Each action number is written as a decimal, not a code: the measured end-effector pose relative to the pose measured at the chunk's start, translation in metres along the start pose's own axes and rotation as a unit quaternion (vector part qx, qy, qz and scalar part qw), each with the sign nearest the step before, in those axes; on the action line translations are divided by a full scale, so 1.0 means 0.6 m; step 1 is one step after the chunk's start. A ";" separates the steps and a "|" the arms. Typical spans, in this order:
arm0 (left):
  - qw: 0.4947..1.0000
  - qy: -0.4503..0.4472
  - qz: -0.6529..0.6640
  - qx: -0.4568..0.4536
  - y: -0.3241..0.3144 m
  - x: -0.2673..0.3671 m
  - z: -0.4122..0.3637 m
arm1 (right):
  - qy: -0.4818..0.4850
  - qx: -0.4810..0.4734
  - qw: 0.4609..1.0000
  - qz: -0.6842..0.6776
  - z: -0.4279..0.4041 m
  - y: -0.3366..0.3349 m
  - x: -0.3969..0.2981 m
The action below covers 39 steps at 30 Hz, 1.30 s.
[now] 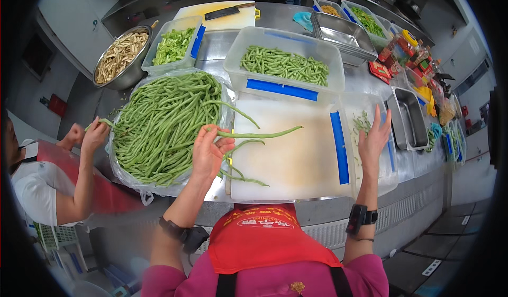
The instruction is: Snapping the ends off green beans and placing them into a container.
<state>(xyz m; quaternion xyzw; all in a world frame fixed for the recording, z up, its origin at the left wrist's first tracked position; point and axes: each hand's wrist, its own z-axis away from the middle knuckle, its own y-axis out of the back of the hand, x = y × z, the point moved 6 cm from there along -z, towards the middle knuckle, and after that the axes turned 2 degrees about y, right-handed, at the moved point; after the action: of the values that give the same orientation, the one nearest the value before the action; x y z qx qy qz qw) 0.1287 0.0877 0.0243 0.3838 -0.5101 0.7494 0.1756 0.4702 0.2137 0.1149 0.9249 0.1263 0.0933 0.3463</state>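
Observation:
In my left hand [211,151] is one long green bean [260,134], pinched near its end so that it points right over the white cutting board [285,158]. Left of that hand lies a large heap of whole green beans [166,126] in a clear plastic bag [147,188], with several beans hanging onto the board. My right hand [374,136] is raised with fingers apart and nothing in it. Below it is a clear plastic bin [391,178] with bean scraps [362,123]. Behind the board, a translucent bin [283,37] holds short bean pieces [285,64].
A co-worker [59,182] at the left holds a bean. Beyond the heap are a steel bowl of pale strips [123,54], a tub of chopped greens [173,47] and a cleaver [222,13] on another board. Steel pans [345,35] and sauce bottles [412,51] line the right.

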 end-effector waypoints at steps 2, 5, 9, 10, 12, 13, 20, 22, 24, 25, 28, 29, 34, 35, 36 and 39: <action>0.999 0.031 0.038 -0.019 -0.006 -0.013 0.009 | -0.014 -0.050 0.996 -0.069 0.022 -0.008 -0.026; 0.997 0.056 0.044 -0.044 -0.020 -0.039 0.024 | -0.178 -0.278 0.695 -0.639 0.096 -0.062 -0.142; 0.986 0.067 -0.114 -0.099 -0.029 -0.056 0.047 | -0.326 -0.275 0.378 -0.822 0.107 -0.088 -0.234; 0.980 0.089 -0.109 -0.141 -0.030 -0.056 0.051 | -0.327 -0.277 0.375 -0.822 0.101 -0.091 -0.238; 0.977 0.155 -0.073 -0.124 -0.024 -0.040 0.054 | -0.263 -0.274 0.468 -0.798 0.077 -0.080 -0.244; 0.969 0.219 -0.035 -0.111 -0.023 -0.040 0.056 | -0.260 -0.278 0.466 -0.799 0.073 -0.080 -0.250; 0.870 0.300 -0.321 -0.225 0.009 -0.070 0.071 | -0.223 -0.331 0.458 -0.795 0.049 -0.080 -0.311; 0.889 0.256 -0.353 -0.139 0.019 -0.061 0.065 | -0.262 -0.319 0.444 -0.795 0.055 -0.096 -0.312; 0.865 0.137 -0.456 -0.160 -0.005 -0.035 0.072 | -0.307 -0.315 0.395 -0.806 0.074 -0.122 -0.318; 0.817 0.014 -0.548 -0.182 -0.028 -0.017 0.079 | -0.308 -0.313 0.398 -0.805 0.083 -0.138 -0.316; 0.800 -0.202 -0.483 -0.294 -0.082 0.014 0.112 | -0.416 -0.347 0.287 -0.790 0.131 -0.186 -0.318; 0.804 -0.237 -0.432 -0.333 -0.095 0.023 0.123 | -0.404 -0.375 0.306 -0.776 0.141 -0.189 -0.315; 0.967 0.085 -0.239 -0.032 0.018 -0.005 0.037 | -0.270 -0.450 0.388 -0.758 0.106 -0.130 -0.337; 0.966 0.089 -0.241 -0.036 0.018 -0.011 0.034 | -0.275 -0.447 0.388 -0.758 0.105 -0.127 -0.338; 0.940 0.124 -0.308 -0.074 0.013 -0.026 0.033 | -0.269 -0.448 0.392 -0.757 0.102 -0.126 -0.340; 0.882 0.157 -0.416 -0.157 0.011 -0.066 0.031 | -0.276 -0.440 0.386 -0.762 0.104 -0.122 -0.341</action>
<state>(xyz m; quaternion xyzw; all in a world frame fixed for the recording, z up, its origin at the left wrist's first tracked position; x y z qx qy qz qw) 0.1574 0.0733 -0.0064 0.4058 -0.3803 0.5676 0.6071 0.2796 0.1678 0.0026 0.1344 0.6167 -0.4275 0.6472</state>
